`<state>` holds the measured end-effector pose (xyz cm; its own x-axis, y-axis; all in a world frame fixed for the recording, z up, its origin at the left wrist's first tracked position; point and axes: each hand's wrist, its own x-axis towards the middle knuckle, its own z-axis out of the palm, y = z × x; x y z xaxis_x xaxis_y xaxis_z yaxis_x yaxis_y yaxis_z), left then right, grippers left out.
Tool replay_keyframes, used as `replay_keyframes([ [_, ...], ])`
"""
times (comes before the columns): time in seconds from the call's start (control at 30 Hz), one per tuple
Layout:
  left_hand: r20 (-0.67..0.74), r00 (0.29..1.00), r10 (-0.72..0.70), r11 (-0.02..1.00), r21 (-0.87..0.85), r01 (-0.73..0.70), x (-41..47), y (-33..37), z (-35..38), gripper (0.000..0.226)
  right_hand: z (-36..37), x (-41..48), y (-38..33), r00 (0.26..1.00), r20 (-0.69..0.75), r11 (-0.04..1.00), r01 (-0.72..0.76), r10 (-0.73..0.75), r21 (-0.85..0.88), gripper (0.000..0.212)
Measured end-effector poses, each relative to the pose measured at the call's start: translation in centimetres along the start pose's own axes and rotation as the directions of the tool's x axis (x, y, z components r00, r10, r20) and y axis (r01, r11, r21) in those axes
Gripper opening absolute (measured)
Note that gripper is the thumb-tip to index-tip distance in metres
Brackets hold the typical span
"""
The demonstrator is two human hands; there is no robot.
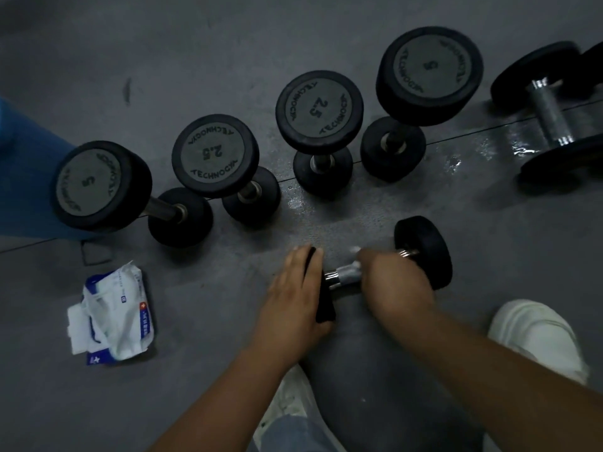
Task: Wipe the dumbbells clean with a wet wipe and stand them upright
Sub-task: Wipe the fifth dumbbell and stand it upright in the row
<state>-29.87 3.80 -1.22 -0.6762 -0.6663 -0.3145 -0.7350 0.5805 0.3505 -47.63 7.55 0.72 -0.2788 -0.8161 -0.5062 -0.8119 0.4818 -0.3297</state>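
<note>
Hand (right) (394, 282): curled round the chrome handle of the small dumbbell (427, 256), with a white wet wipe (355, 252) bunched under the fingers, bit blurry tbh
Hand (left) (293, 298): fingers pretty much straight, laid over the dumbbell's other head
Small dumbbell: lying on its side on the floor (195, 386), just ahead of a white shoe (535, 334)
Upright row: four dumbbells on end behind it, marked 5 (94, 187), 2.5 (213, 156), 2.5 (318, 110), 5 (429, 73)
Far right: bigger dumbbell (551, 112) on its side, wet sheen (453, 164) near it
Wipe pack (111, 314): open, on the floor well left of both hands
</note>
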Motion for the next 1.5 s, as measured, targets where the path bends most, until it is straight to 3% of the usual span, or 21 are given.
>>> replay_keyframes([
  [0.07, -0.043, 0.999, 0.016, 1.0, -0.003, -0.017, -0.7, 0.2, 0.5, 0.112, 0.5, -0.9, -1.0, 0.992, -0.005, 0.992, 0.125, -0.125, 0.002, 0.031],
  [0.1, -0.049, 0.999, 0.017, 1.0, 0.001, -0.017, -0.9, 0.2, 0.8, 0.111, 0.2, -0.7, -0.5, 0.993, 0.004, 0.993, 0.118, -0.118, 0.016, 0.034],
  [0.2, -0.048, 0.999, 0.002, 1.0, 0.003, -0.002, -1.1, 0.4, 0.8, 0.112, -0.5, -0.3, 1.1, 0.996, 0.002, 0.993, -0.084, 0.084, 0.081, 0.041],
  [0.37, -0.043, 0.999, 0.009, 0.999, -0.038, -0.01, -1.3, 0.4, 0.9, 0.104, 0.2, -1.8, -1.8, 0.98, 0.061, 0.981, 0.19, -0.187, -0.048, 0.031],
  [0.47, -0.034, 0.999, -0.024, 0.995, -0.101, 0.02, -1.0, 0.5, 0.0, 0.103, -1.4, -0.6, 1.0, 1.0, 0.024, 0.998, 0.0, 0.001, -0.056, 0.038],
  [0.53, -0.043, 0.998, -0.034, 0.995, -0.092, 0.03, -0.5, 0.5, -0.7, 0.101, -1.1, -1.8, 0.0, 0.997, 0.07, 0.997, 0.015, -0.01, -0.081, 0.034],
  [0.63, -0.054, 0.998, 0.011, 0.999, -0.035, -0.013, -0.2, 0.6, -1.1, 0.097, 0.0, -3.1, -1.9, 0.971, 0.168, 0.982, 0.182, -0.171, -0.048, 0.026],
  [0.73, -0.108, 0.994, 0.024, 1.0, 0.013, -0.023, -1.1, 1.1, -0.2, 0.09, -0.5, -2.8, -0.4, 0.999, 0.022, 0.992, 0.028, -0.031, 0.123, 0.006],
  [0.77, -0.132, 0.991, 0.027, 0.999, 0.02, -0.025, -1.6, 1.4, 0.3, 0.087, -0.4, -3.0, 0.2, 1.0, -0.032, 0.988, 0.003, 0.002, 0.157, 0.01],
  [0.83, -0.174, 0.985, 0.024, 1.0, 0.013, -0.022, -2.6, 1.9, 1.0, 0.082, 0.2, -4.1, 0.9, 0.998, -0.056, 0.998, -0.024, 0.027, 0.063, 0.013],
  [0.9, -0.195, 0.981, 0.021, 1.0, 0.009, -0.019, -2.9, 2.1, 1.3, 0.08, 1.6, -5.5, 1.5, 0.996, -0.053, 0.997, -0.074, 0.076, 0.028, 0.042],
  [0.97, -0.194, 0.981, 0.011, 1.0, -0.012, -0.014, -2.7, 2.0, 1.2, 0.079, 2.8, -7.1, 1.4, 0.992, 0.048, 0.992, -0.121, 0.12, 0.018, 0.07],
  [1.07, -0.181, 0.983, -0.016, 0.998, -0.064, 0.004, -2.2, 1.6, 0.5, 0.077, 3.5, -7.6, 1.1, 0.996, 0.079, 0.999, 0.037, -0.04, 0.037, 0.094],
  [1.1, -0.176, 0.984, -0.028, 0.997, -0.08, 0.014, -2.1, 1.5, 0.3, 0.074, 3.2, -7.0, 1.4, 0.994, 0.065, 0.995, 0.089, -0.092, 0.047, 0.099],
  [1.23, -0.242, 0.968, -0.074, 0.988, -0.151, 0.037, -1.7, 1.9, -0.4, 0.063, 2.0, -5.0, 2.5, 0.999, -0.025, 0.995, -0.03, 0.032, 0.097, 0.102],
  [1.33, -0.046, 0.996, -0.074, 0.987, -0.148, 0.067, -1.2, 1.6, -0.1, 0.093, 3.1, -5.3, 1.4, 0.971, 0.098, 0.976, 0.218, -0.219, 0.028, 0.1],
  [1.4, 0.08, 0.996, -0.042, 0.998, -0.038, 0.045, -0.9, 0.9, 0.2, 0.121, 3.2, -4.6, 1.8, 0.99, 0.072, 0.993, 0.119, -0.118, -0.008, 0.09],
  [1.47, 0.086, 0.996, -0.002, 1.0, -0.004, 0.003, -0.3, 0.1, 0.1, 0.129, 3.3, -3.6, 1.8, 1.0, -0.02, 0.998, -0.002, 0.003, 0.067, 0.081],
  [1.5, 0.082, 0.997, 0.012, 1.0, -0.022, -0.01, 0.3, -0.2, -0.1, 0.129, 3.3, -3.3, 1.2, 0.999, -0.038, 0.99, 0.036, -0.031, 0.137, 0.075],
])
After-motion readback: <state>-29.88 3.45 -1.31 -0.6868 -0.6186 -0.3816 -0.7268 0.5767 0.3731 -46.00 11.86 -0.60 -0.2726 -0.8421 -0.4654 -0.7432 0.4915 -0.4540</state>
